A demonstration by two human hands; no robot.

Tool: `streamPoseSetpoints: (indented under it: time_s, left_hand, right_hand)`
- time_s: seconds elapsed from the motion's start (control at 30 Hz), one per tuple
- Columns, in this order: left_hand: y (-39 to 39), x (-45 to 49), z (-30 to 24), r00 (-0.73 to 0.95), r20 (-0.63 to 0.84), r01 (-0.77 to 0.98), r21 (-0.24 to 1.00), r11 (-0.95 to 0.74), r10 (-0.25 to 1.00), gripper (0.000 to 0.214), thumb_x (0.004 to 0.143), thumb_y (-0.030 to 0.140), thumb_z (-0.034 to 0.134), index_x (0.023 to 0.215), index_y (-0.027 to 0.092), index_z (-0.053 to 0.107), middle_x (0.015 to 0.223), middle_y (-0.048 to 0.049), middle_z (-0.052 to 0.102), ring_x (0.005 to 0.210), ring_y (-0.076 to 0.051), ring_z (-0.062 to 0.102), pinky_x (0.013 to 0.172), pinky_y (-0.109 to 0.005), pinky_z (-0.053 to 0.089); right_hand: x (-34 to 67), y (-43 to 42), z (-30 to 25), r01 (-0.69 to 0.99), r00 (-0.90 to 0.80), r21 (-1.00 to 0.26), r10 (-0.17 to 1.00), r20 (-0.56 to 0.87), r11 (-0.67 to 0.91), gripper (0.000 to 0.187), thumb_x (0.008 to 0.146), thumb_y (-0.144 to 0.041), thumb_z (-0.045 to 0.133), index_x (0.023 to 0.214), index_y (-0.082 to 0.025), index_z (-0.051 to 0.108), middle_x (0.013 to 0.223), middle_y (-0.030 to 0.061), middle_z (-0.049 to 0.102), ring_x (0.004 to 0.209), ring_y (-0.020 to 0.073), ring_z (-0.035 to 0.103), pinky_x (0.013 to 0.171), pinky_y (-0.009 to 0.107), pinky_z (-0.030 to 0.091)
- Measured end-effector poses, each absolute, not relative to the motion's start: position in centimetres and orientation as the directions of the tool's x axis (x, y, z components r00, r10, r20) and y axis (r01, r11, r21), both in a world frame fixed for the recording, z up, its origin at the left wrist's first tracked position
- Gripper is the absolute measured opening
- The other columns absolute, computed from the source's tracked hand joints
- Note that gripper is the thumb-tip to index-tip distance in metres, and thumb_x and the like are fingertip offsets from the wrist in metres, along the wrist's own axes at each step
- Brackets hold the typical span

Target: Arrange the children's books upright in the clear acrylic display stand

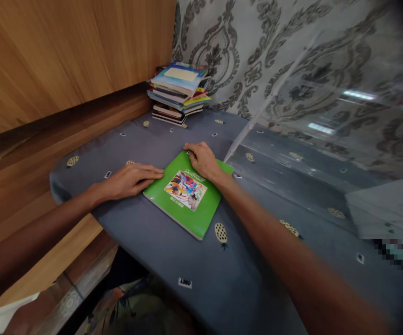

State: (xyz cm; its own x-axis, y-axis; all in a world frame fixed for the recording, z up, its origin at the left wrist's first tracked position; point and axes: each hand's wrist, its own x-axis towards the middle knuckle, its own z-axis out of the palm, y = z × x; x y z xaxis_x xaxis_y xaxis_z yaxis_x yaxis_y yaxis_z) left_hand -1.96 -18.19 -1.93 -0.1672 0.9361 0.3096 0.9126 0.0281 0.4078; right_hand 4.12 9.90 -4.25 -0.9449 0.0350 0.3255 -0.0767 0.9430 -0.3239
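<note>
A closed green book (201, 221) lies flat on the cloth-covered table, turned at an angle. Its cover has a colourful picture panel in the middle, and the lettering appears upside down from here. My left hand (131, 180) rests on the cloth with its fingers stretched out, the fingertips touching the book's left edge. Across the book's far edge, my right hand (204, 160) has its fingers bent over the rim and its thumb on the cover. The undersides of the right fingers are hidden.
A stack of books (178, 93) stands by the patterned wall (218, 42) at the back. A wooden panel (75, 51) borders the left side. Clear plastic sheeting (292, 139) stands on the right. The grey-blue tablecloth (173, 251) carries pineapple prints, and its near edge slants across.
</note>
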Motion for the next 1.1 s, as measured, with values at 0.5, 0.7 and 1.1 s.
streamPoseSetpoints:
  time_s: [0.5, 0.7, 1.1]
  left_hand:
    - [-23.8, 3.3, -3.1, -0.267, 0.468, 0.932, 0.349, 0.101, 0.842, 0.034, 0.1, 0.024, 0.047, 0.126, 0.028, 0.067, 0.125, -0.0064, 0.072, 0.111, -0.02, 0.07, 0.102, -0.041, 0.055]
    - [-23.7, 3.7, -2.9, -0.288, 0.492, 0.933, 0.337, 0.126, 0.822, 0.029, 0.1, 0.024, 0.049, 0.12, 0.025, 0.07, 0.12, -0.0065, 0.074, 0.108, -0.02, 0.071, 0.092, -0.037, 0.057]
    - [-23.9, 3.5, -3.0, -0.294, 0.493, 0.929, 0.351, 0.122, 0.819, 0.032, 0.098, 0.025, 0.052, 0.124, 0.03, 0.068, 0.12, -0.0038, 0.074, 0.107, -0.021, 0.071, 0.094, -0.038, 0.057]
  right_hand:
    - [7.2, 4.7, -2.2, -0.102, -0.968, -0.114, -0.072, 0.239, 0.988, 0.04, 0.094, -0.01, 0.04, 0.123, -0.01, 0.067, 0.127, 0.0151, 0.067, 0.113, 0.0304, 0.056, 0.098, 0.046, 0.045]
    - [12.7, -1.9, -2.1, -0.425, -0.881, -0.18, -0.36, 0.307, 0.887, 0.035, 0.1, -0.017, 0.043, 0.125, -0.012, 0.065, 0.133, 0.0123, 0.065, 0.123, 0.0267, 0.055, 0.107, 0.046, 0.045]
    - [20.4, -2.6, -2.6, -0.466, -0.867, -0.17, -0.41, 0.284, 0.868, 0.042, 0.103, -0.025, 0.045, 0.141, -0.008, 0.05, 0.151, 0.0191, 0.048, 0.145, 0.0278, 0.039, 0.119, 0.048, 0.039]
